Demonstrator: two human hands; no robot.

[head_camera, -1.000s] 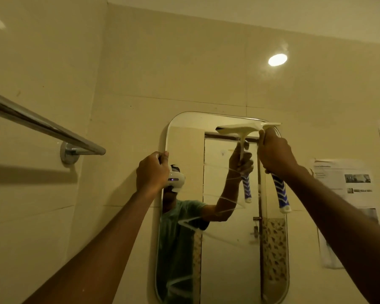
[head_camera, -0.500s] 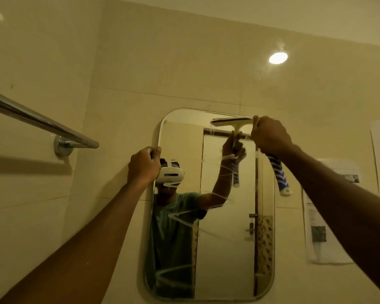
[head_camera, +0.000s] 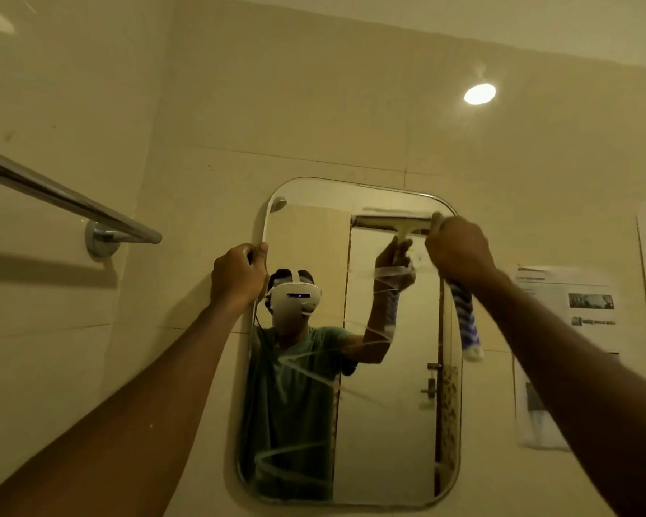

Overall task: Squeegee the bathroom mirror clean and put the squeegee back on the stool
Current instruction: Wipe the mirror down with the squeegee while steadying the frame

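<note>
Cream-beige tiles point(head_camera: 314, 106) all round, under warm yellow light; squeegee point(head_camera: 463, 315) shows a blue-and-white striped handle and a pale cream blade; white foam streaks zigzag across the mirror point(head_camera: 388, 423); chrome towel rail point(head_camera: 71, 203) gleams silver; white paper notice point(head_camera: 567, 311), dark print.

I see the tiled wall point(head_camera: 314, 117) carrying the mirror point(head_camera: 388, 423); a towel bar point(head_camera: 71, 201) is fixed well left of my left-hand grip, and paper notices point(head_camera: 575, 311) hang right of my right-hand grip.
</note>
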